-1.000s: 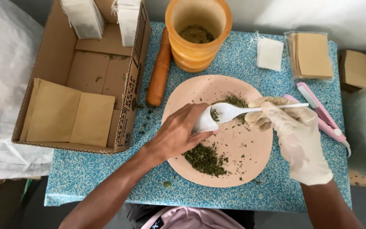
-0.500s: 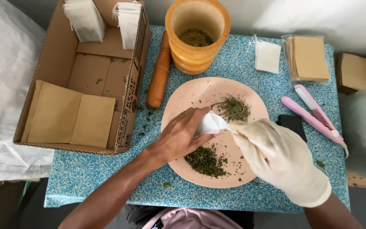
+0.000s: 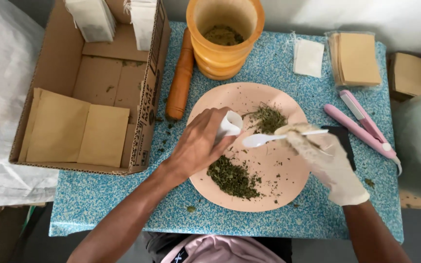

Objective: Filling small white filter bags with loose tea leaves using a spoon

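Over the plate: bare left hand (image 3: 198, 146) is gripping a small white paper sachet (image 3: 230, 124), mouth facing right.
Spoon: gloved right hand (image 3: 330, 160) is clasping a white plastic spoon (image 3: 269, 139), handle lying left-right, bowl just beside the sachet.
Herbs: dried green piles (image 3: 234, 178) are sitting on the round pink plate (image 3: 230, 97).

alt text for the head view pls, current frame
Over a pink plate of dried green herbs, the left hand holds a small white sachet while the gloved right hand holds a white plastic spoon beside it. Around them on the blue speckled table: an orange mortar, a pestle, a cardboard box.
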